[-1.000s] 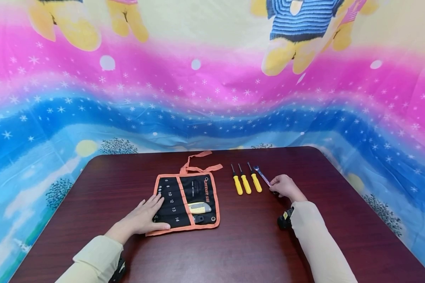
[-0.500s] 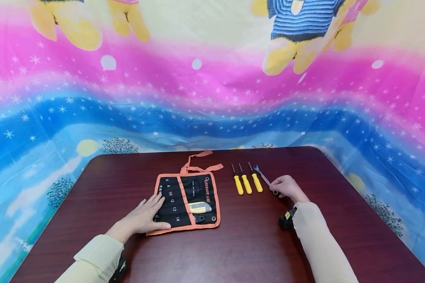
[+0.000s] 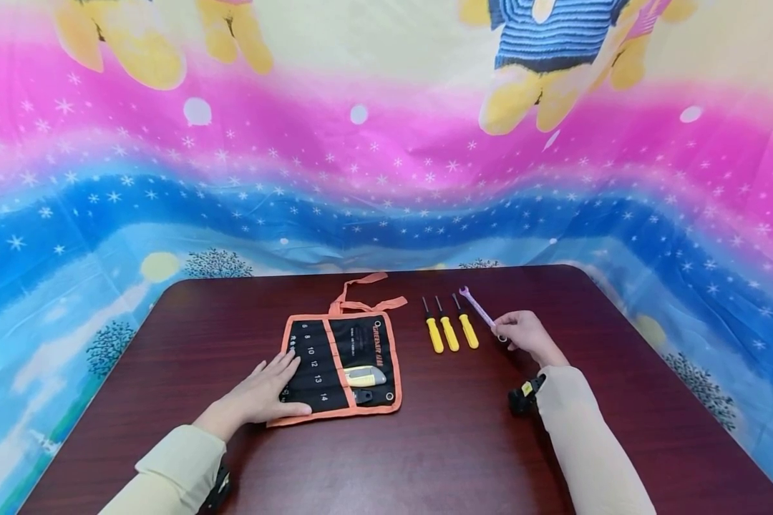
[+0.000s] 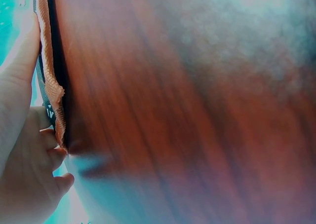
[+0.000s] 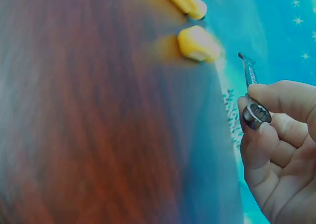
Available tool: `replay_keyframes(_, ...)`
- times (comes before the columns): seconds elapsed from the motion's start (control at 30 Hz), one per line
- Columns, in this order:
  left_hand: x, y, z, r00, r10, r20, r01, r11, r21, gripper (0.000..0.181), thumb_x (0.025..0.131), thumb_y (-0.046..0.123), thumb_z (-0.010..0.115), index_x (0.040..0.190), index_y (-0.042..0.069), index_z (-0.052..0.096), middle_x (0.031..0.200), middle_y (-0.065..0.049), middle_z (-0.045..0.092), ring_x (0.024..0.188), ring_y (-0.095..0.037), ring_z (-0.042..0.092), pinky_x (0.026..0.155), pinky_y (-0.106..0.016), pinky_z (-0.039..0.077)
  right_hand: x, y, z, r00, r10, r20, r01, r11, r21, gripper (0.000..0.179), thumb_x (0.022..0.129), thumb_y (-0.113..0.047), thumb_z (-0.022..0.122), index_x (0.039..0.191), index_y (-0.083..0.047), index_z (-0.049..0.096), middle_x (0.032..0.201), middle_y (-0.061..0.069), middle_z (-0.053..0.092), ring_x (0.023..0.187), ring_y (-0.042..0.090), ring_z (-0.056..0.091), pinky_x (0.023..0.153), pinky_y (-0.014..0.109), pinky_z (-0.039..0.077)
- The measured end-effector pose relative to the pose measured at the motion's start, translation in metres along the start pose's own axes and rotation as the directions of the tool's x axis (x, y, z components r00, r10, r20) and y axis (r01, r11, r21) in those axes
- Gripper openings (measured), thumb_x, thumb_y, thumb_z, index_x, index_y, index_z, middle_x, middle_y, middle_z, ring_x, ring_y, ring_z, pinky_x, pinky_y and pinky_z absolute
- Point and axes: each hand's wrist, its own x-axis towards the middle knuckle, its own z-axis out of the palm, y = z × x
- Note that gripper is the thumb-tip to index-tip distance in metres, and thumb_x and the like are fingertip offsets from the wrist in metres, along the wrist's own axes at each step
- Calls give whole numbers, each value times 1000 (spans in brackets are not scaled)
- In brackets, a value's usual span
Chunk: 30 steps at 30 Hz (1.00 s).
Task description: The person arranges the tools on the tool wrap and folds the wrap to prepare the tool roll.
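Note:
My left hand [image 3: 258,395] lies with fingers spread on the left side of a black tool pouch [image 3: 363,335] with orange edging. In the left wrist view, the pouch's edge [image 4: 48,61] runs beside my thumb. A yellow utility knife [image 3: 364,376] and a black item [image 3: 363,397] of unclear kind sit in the pouch's pockets. My right hand [image 3: 527,337] pinches a combination wrench [image 3: 479,309] near its ring end, the open end pointing away. Clear in the right wrist view is the ring end [image 5: 257,115], between thumb and fingers.
Three yellow-handled screwdrivers, a left one [image 3: 434,335], a middle one [image 3: 449,335] and a right one [image 3: 469,332], lie side by side between pouch and wrench. Orange ties [image 3: 367,306] trail behind the pouch. A printed curtain [image 3: 386,179] hangs behind the dark table [image 3: 386,468].
The wrench has shifted slightly away from me, and its ring end has come into view. My right hand has moved a little to the right. My left hand has stayed on the pouch.

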Motion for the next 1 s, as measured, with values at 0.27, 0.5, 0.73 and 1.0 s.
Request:
replay_keyframes(0.27,0,-1,1,1000,-3,-4,3,1000,-10,100,75,63,61,142,-4,29,147,-22,22,135,-37,16,105,-56,12,0,-18,2,999,-24,-21,25,998,49,25,89,-16,60,103,4,63,84,13,59,68,27,51,56,35,48)
replay_keyframes(0.5,0,-1,1,1000,2,-3,-2,1000,-11,99,75,64,60,142,-4,29,146,-23,22,135,-37,16,105,-56,12,-3,-39,6,998,-62,7,61,996,70,30,90,-17,60,108,7,61,92,23,58,81,42,49,63,42,47)
replay_keyframes(0.73,-1,-1,0,1000,1,-3,-1,1000,-7,100,75,64,60,141,-4,30,146,-22,23,135,-37,16,105,-56,13,-6,-58,12,993,-109,34,105,990,94,24,88,-15,61,103,4,63,86,20,59,64,30,49,55,38,46)
replay_keyframes(1.0,-1,-1,0,1000,-1,-5,1,1000,-4,99,75,64,60,141,-4,30,146,-23,23,135,-36,16,105,-56,12,-12,-76,27,985,-153,81,145,985,97,24,87,-15,64,101,5,64,79,11,60,63,28,49,54,37,47)
